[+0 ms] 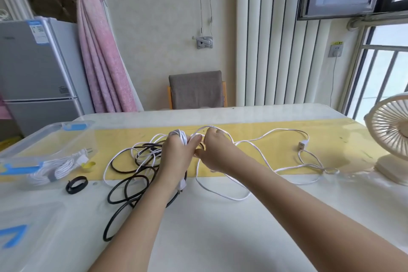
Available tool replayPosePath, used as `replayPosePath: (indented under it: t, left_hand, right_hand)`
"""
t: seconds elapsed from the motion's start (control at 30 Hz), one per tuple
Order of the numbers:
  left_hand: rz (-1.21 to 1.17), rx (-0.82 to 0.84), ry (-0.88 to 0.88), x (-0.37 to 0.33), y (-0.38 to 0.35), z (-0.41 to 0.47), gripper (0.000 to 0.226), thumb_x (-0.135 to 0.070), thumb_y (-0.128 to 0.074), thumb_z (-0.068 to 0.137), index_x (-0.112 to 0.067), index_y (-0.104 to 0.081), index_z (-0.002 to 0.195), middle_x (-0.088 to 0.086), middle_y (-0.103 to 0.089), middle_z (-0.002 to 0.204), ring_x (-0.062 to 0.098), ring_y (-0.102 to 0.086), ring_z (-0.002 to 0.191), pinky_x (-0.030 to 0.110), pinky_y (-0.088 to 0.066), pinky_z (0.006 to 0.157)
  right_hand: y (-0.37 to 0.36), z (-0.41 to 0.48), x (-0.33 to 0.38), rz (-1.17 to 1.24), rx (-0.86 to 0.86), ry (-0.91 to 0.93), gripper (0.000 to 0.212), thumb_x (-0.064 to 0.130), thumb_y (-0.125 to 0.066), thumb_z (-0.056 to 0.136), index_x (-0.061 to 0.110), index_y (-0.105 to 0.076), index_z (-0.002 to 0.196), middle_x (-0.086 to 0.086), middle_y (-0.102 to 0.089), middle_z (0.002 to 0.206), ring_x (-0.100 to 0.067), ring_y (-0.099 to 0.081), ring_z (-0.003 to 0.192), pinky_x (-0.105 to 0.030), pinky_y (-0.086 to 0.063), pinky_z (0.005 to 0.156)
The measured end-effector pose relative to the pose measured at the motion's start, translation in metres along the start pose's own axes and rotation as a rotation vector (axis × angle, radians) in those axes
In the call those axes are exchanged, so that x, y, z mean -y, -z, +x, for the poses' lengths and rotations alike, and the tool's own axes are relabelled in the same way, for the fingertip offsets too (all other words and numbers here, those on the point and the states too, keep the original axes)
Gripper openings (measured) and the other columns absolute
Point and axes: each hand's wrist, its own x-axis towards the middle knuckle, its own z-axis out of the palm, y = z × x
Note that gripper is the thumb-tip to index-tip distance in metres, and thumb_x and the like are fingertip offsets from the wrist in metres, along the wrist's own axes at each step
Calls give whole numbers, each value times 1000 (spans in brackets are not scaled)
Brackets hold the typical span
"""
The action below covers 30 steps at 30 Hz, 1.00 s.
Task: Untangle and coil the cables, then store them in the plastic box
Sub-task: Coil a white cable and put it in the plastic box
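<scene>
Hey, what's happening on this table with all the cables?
A person is coiling a white cable: the left hand holds the wound loops, and the right hand pinches the loose run. The black cable lies tangled on the table. One bundled cable already sits in the plastic box.

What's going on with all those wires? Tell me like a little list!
left hand: holds the white cable, coiled round its fingers
right hand: pinches the same cable's loose part
black cable: loose loops on the table
plastic box: one bundled cable inside
fan: at the table's right edge
</scene>
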Motion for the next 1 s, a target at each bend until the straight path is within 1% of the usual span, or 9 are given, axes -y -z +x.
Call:
replayPosePath:
  t: [0.07,0.2,0.37,0.47,0.53,0.7,0.8,0.87,1.0]
  left_hand:
    - [-38,-39,7,-3,2,1,37,-26,-67,85,-8,-45,60,10,-47,58,23,-37,55,28,-32,51]
    - [-97,-104,20,-1,5,3,42,-29,-66,87,-7,-48,56,1,-44,47,21,-36,47,26,-29,46]
    - [-23,-130,13,6,10,10,40,-33,-67,85,0,-57,65,6,-52,50,17,-44,47,21,-31,42]
    - [106,-225,-5,19,19,15,48,-25,-70,83,-5,-38,55,13,-40,52,22,-33,49,35,-23,49]
    - [152,-274,20,27,31,19,52,-17,-69,83,-12,-27,53,5,-30,53,23,-27,51,35,-20,54]
    - [-10,-520,276,36,78,33,46,-21,-66,83,-9,-32,57,7,-34,58,25,-34,65,34,-30,60]
    - [-100,-633,274,37,90,33,44,-20,-66,82,-11,-30,58,3,-35,58,23,-35,65,33,-33,60]
    - [-134,-655,241,38,90,32,44,-20,-66,82,-11,-30,57,2,-37,59,23,-35,64,33,-33,61]
    - [-145,-520,175,29,73,32,36,-27,-69,81,4,-54,68,10,-56,65,28,-49,63,33,-40,61]
  right_hand:
    - [1,5,0,-32,-13,-3,33,15,-50,97,-3,-42,124,-20,-45,128,-30,-46,118,-31,-39,82]
    - [-3,11,-2,35,178,-8,21,2,-52,88,0,-54,109,-15,-69,97,-24,-63,71,-29,-45,58]
    - [5,3,-18,327,11,148,20,22,-54,95,12,-66,83,-1,-65,70,-4,-53,44,-16,-39,48]
    - [19,-7,-23,517,-38,311,18,25,-56,95,18,-72,96,-1,-66,90,-8,-49,46,-13,-37,50]
    - [35,-10,-28,791,-122,346,18,20,-53,96,18,-71,96,9,-65,80,-6,-38,46,-12,-32,47]
    - [77,10,-72,910,-648,-138,23,12,-52,90,19,-64,72,7,-53,65,-5,-36,50,-16,-27,47]
    - [83,25,-113,796,-754,-438,18,12,-53,89,11,-71,90,-2,-51,72,-12,-39,57,-23,-30,53]
    - [83,30,-137,680,-728,-590,22,7,-49,90,-1,-67,100,-16,-55,85,-23,-44,64,-28,-34,58]
    - [68,28,-132,144,-425,-789,33,4,-35,92,-1,-51,120,-21,-35,135,-36,-35,120,-42,-35,96]
